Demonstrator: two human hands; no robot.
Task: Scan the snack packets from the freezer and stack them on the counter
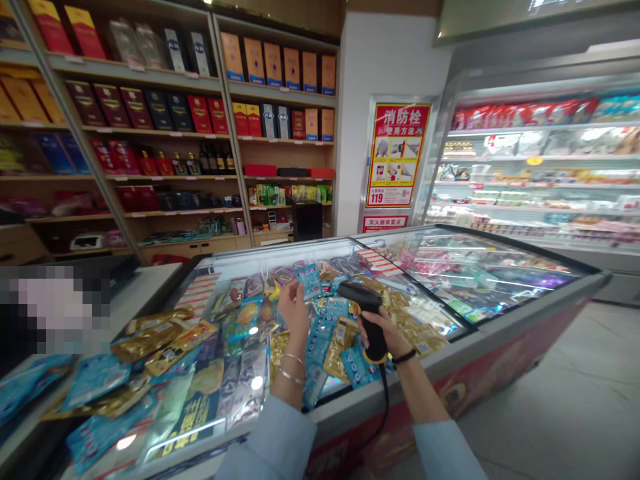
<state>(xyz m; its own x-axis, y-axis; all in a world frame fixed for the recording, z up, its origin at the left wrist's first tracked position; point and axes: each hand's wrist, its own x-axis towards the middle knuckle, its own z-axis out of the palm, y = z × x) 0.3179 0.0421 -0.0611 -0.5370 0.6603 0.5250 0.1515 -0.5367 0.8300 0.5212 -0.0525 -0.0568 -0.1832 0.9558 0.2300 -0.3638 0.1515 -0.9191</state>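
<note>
My left hand (294,308) pinches the edge of a small blue ice-cream packet (309,280) above the chest freezer. A black barcode scanner (361,293) with a yellow trim is gripped in my right hand (389,331); its cable hangs down over the freezer's front edge. The scanner's head points left, towards the blue packet, with a gap between them. Under my hands lie several blue packets (327,330) and gold packets (341,343) in the right part of the freezer's near half. Part of this pile is hidden by my arms.
More gold packets (155,340) and blue packets (95,380) are heaped on the left glass lid and counter edge. The freezer's rim (450,363) runs along the front. Bottle shelves (165,130) stand behind, a refrigerated display (540,160) at right. A blurred patch covers the far left.
</note>
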